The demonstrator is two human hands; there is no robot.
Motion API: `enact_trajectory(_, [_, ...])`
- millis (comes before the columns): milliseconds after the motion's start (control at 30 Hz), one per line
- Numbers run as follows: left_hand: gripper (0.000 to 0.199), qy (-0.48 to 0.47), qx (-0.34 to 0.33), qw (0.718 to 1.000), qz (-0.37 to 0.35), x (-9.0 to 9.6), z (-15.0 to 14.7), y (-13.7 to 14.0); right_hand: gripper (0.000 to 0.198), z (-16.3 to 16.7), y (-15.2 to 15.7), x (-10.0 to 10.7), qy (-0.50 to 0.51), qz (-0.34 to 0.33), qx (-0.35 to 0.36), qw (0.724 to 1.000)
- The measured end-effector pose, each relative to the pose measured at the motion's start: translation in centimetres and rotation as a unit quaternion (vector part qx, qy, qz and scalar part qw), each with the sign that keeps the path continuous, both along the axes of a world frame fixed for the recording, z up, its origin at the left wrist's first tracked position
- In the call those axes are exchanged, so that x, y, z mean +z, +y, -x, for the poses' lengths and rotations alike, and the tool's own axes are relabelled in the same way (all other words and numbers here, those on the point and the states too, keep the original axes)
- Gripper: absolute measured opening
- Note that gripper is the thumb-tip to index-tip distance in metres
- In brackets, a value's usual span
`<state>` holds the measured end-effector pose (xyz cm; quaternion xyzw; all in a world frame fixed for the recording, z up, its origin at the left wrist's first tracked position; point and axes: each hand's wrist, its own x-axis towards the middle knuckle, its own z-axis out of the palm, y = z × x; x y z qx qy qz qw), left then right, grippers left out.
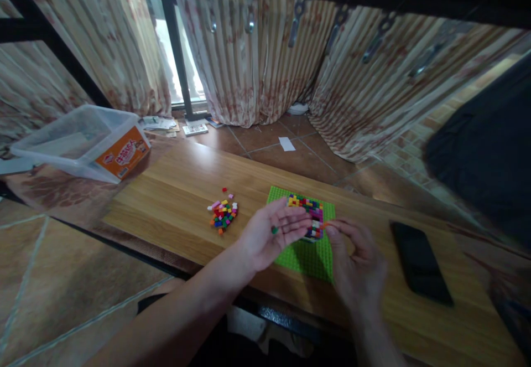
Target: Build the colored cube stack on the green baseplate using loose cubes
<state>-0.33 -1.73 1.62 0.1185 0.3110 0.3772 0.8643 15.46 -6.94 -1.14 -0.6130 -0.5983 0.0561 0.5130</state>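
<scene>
- Brick structure — one, on one green baseplate
- Left hand: grip apart, one green brick on the palm
- Right hand: grip clamped on one orange brick — at the structure's side

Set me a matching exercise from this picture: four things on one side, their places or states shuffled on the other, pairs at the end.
Things:
1. left hand
2. right hand
3. loose bricks
4. phone

Places or states:
A. many-coloured, heaped to the left of the green baseplate
B. pinching a small orange piece
C. black, lying flat on the wooden table
D. palm up, with a small green brick on it

Pairs: 1-D, 2-B, 3-A, 4-C
</scene>
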Motion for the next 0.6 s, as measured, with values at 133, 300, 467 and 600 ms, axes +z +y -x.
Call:
enact_trajectory(133, [0.014,0.173,0.022,0.981,-0.081,-0.3,1.5,1.1,0.017,-1.0,0.6,-0.6,0.009,0.023,-0.01,1.0])
enact_trajectory(300, [0.022,0.326,-0.034,0.913,-0.242,-1.1,1.5,1.1,0.016,-0.3,0.9,-1.2,-0.094,0.025,0.059,0.994])
enact_trajectory(467, [0.029,0.384,-0.085,0.847,-0.357,-2.0,0.8,0.7,0.019,0.4,1.4,-1.7,-0.161,0.031,0.068,0.984])
enact_trajectory(600, [0.028,0.393,-0.118,0.822,-0.395,-2.2,0.5,0.5,0.019,0.6,1.8,-2.0,-0.169,0.027,0.052,0.984])
